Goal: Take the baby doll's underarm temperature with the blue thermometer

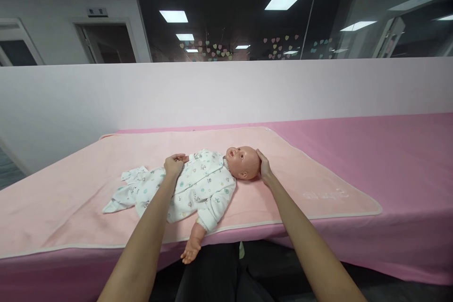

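A baby doll [203, 181] lies on its back, dressed in a white patterned shirt and trousers. Its bare head [244, 161] points right and its legs point left. My left hand [173, 165] is closed around the doll's far hand [184, 158]. Against the crown of the head rests my right hand [264, 166], its fingers extended and cupped along the curve. The doll's near arm [194, 241] hangs over the table's front edge, with the palm showing.
Under the doll spreads a peach blanket [300, 181] with pale edging and faint lettering. A pink cloth [399, 165] covers the table below it. Behind stands a low white partition [226, 96], with a dark window [240, 21] beyond. My legs [212, 276] are under the front edge.
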A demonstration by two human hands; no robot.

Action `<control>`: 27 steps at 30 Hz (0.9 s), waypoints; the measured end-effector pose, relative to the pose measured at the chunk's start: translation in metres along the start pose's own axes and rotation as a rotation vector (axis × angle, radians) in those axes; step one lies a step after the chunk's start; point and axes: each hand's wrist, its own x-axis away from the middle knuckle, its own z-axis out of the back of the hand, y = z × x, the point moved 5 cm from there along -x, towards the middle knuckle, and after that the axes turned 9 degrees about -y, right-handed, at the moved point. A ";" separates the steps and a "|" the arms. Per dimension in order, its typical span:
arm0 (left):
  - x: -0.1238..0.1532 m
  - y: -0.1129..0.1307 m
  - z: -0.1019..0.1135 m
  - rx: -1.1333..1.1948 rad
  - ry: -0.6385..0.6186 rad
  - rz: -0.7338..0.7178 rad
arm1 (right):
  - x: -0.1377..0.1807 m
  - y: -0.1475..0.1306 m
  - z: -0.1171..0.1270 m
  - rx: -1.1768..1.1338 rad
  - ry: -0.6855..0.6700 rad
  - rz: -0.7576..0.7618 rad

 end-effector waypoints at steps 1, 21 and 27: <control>0.001 0.001 0.000 -0.001 0.000 0.002 | 0.001 0.000 -0.002 -0.010 -0.004 0.001; 0.004 0.001 0.006 0.044 0.096 0.030 | -0.003 -0.001 0.008 -0.030 0.096 0.060; 0.004 0.000 0.006 0.033 0.087 0.036 | -0.003 0.000 0.007 -0.059 0.086 0.018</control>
